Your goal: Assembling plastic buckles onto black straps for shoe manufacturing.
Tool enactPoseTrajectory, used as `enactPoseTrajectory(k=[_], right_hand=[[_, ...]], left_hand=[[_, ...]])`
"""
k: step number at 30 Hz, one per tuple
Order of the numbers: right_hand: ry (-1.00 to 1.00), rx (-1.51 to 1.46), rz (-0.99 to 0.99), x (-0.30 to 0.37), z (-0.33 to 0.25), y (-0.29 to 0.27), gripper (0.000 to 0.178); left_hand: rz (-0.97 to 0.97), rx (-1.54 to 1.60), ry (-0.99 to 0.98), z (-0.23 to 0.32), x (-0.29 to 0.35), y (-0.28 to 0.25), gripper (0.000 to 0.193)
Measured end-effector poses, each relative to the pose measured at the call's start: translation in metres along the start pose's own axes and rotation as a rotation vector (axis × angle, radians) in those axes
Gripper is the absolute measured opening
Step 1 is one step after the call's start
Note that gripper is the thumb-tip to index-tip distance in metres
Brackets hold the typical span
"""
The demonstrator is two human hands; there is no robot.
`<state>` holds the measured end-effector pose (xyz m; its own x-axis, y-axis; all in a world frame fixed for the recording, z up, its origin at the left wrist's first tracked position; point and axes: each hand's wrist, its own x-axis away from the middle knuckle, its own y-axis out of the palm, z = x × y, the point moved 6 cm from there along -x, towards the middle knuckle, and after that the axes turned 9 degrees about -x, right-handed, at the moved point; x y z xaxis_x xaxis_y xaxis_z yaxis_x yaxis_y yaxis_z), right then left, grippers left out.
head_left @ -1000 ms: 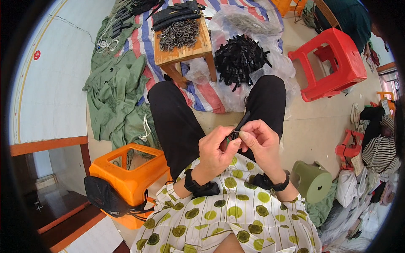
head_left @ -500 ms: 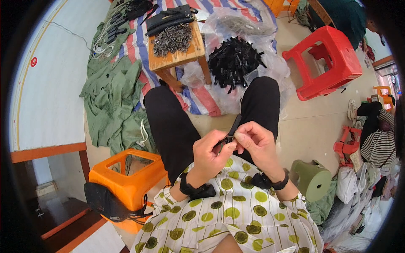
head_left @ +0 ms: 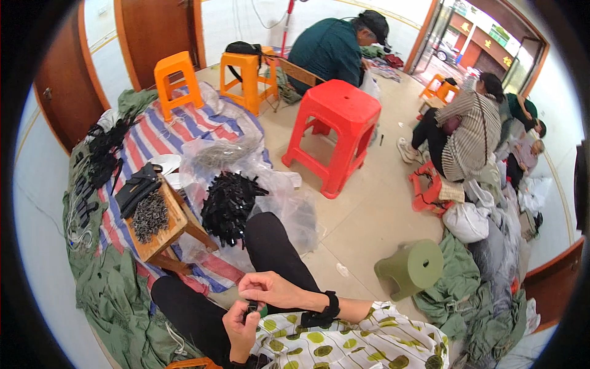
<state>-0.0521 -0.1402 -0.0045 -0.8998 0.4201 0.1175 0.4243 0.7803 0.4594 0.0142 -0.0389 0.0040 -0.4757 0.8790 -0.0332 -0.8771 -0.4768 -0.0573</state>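
Observation:
My left hand [head_left: 241, 326] and my right hand [head_left: 269, 289] meet above my lap. Between their fingertips sits a small black strap piece [head_left: 251, 305], mostly covered by the fingers. The left hand pinches it from below, while the right hand's fingers close over its top. In front of my knees, a heap of black strap pieces [head_left: 232, 206] lies on clear plastic. Beside it, a low wooden bench [head_left: 177, 216] carries a pile of small metal fittings [head_left: 150, 218] and a black pouch [head_left: 136, 190].
A red stool [head_left: 343, 101] stands ahead, a green stool [head_left: 418, 267] to the right. Orange stools [head_left: 178, 69] are farther off. A striped sheet [head_left: 132, 147] and green cloth [head_left: 110, 301] cover floor at left. Several people, one in a striped top [head_left: 470, 129], sit beyond.
The view has swung right and up, bringing the doorway and other people into sight. My hands still hold the black strap piece; its long strip no longer shows above the fingers.

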Motion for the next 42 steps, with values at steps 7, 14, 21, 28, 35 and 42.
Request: enactPoseTrajectory(k=[7,14,21,28,35,42], right_hand=[[-0.072,0.025,-0.023,0.006,-0.012,0.009,0.011],[-0.065,0.049,0.138,0.014,-0.028,-0.01,0.008],[-0.111,-0.063,0.094,0.006,-0.027,-0.007,0.01],[-0.065,-0.059,0.089,0.004,-0.023,-0.001,0.011],[-0.357,0.28,0.273,0.007,-0.037,-0.007,0.008],[-0.086,0.308,0.1,0.018,-0.03,0.012,0.009]], left_hand=[[0.051,-0.03,-0.045,-0.001,0.005,-0.008,0.013],[-0.157,0.1,-0.026,0.007,0.001,0.008,0.02],[0.001,-0.03,0.0,0.004,-0.002,-0.001,0.012],[0.047,-0.035,0.053,0.004,0.0,-0.007,0.014],[0.085,-0.086,0.032,0.001,0.001,-0.012,0.016],[0.14,-0.213,0.091,0.001,0.003,-0.015,0.028]])
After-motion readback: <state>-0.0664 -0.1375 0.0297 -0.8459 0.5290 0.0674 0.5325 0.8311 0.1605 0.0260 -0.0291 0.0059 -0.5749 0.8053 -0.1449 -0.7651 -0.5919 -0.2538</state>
